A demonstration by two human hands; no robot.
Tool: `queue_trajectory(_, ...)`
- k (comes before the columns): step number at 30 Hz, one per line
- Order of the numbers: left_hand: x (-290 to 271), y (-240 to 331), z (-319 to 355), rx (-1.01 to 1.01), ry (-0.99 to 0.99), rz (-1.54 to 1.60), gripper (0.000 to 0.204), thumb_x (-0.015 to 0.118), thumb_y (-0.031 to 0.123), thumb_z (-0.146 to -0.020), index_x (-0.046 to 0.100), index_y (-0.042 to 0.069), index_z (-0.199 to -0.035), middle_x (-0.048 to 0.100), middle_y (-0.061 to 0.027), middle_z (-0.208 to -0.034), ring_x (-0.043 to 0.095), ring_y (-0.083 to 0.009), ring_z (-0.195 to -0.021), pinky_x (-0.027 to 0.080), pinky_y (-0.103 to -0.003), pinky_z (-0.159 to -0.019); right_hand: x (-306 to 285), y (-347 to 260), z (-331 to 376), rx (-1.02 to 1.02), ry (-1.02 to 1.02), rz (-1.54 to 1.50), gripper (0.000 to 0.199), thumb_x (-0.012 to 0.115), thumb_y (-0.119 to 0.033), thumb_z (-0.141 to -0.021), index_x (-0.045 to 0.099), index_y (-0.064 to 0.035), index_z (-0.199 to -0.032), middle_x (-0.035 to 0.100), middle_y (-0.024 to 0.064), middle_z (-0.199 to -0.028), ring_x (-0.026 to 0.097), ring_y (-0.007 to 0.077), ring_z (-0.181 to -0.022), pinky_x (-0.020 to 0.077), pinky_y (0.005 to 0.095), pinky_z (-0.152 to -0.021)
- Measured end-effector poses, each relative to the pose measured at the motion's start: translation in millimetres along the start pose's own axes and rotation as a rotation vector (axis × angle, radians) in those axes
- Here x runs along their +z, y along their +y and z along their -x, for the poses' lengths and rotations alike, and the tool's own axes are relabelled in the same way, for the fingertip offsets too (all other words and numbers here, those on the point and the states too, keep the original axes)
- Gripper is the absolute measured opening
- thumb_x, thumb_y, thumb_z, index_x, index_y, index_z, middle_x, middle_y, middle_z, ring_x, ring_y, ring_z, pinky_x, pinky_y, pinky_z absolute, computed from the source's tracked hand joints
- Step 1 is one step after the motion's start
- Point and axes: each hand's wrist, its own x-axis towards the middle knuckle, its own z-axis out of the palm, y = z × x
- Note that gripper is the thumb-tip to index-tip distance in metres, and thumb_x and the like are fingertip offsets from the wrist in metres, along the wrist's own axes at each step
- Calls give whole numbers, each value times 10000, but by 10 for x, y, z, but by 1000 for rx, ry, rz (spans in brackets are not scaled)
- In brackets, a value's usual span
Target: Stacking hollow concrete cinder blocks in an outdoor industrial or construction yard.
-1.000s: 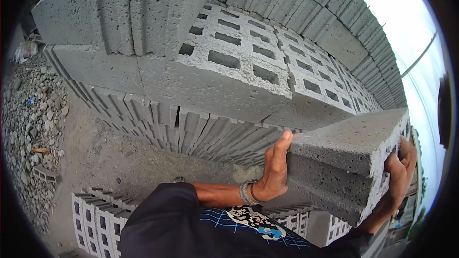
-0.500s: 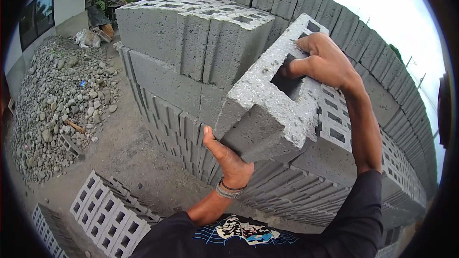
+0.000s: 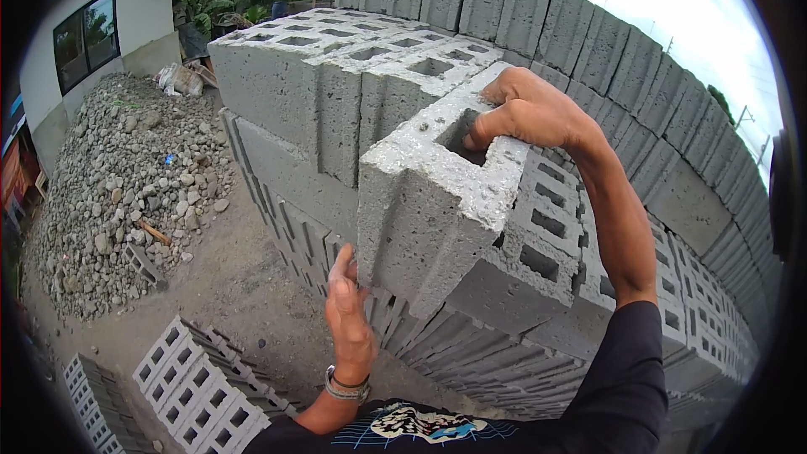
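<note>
My right hand [image 3: 534, 109] grips a grey hollow concrete block [image 3: 420, 240] from above, its thumb in one of the open cells. The block stands upright at the near end of a row, against the neighbouring blocks on the stack [image 3: 282, 76]. Beside the block's lower left edge is my left hand [image 3: 348, 319], fingers pointing up and not wrapped around anything. Its fingertips lie very near the block face; whether they touch it I cannot tell. A band circles my left wrist.
A taller wall of blocks [image 3: 580, 34] curves behind and to the right. At the left lies a gravel heap [image 3: 126, 185] below a house wall with a window [image 3: 86, 40]. More hollow blocks [image 3: 197, 391] stand on the ground at the lower left.
The block has moved left and levelled from its tilt, coming against the stack. My left hand has left its underside and dropped to the lower left. My right hand keeps its grip.
</note>
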Motion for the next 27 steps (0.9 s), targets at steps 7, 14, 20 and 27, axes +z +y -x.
queue_trajectory(7, 407, 188, -223, 853, -57, -662, 1245, 649, 770, -768, 56, 42, -1585, 213, -372, -1538, 263, -487, -1425, 240, -631, -1111, -50, -154, 26, 47, -60, 17, 252, 769, -251, -651, 733, -2, -645, 583, 25, -508, 471, 107, -429, 274, 295, -404)
queue_trajectory(14, 825, 74, -365, 922, 152, -600, 1199, 674, 694, -749, 106, 40, -1578, 273, -377, -1502, 336, -494, -1353, 266, -615, -1087, -162, 97, -128, 49, -125, 71, 248, 768, -243, -653, 747, 2, -685, 608, 40, -532, 491, 112, -430, 297, 292, -394)
queue_trajectory(20, 1232, -184, -967, 1086, 141, -757, 1110, 606, 663, -834, 184, -96, -1525, 270, -317, -1526, 272, -470, -1433, 224, -591, -1159, -140, 918, -384, 68, -50, -79, 284, 737, -225, -624, 758, 32, -743, 658, 75, -608, 547, 130, -511, 357, 306, -464)
queue_trajectory(27, 1201, -296, -1150, 1191, 163, -689, 1168, 655, 692, -796, 198, -103, -1520, 208, -350, -1526, 226, -496, -1444, 278, -619, -1128, -85, 955, -478, -61, -7, -36, 281, 703, -264, -634, 736, 7, -702, 622, 48, -585, 520, 119, -474, 392, 296, -452)
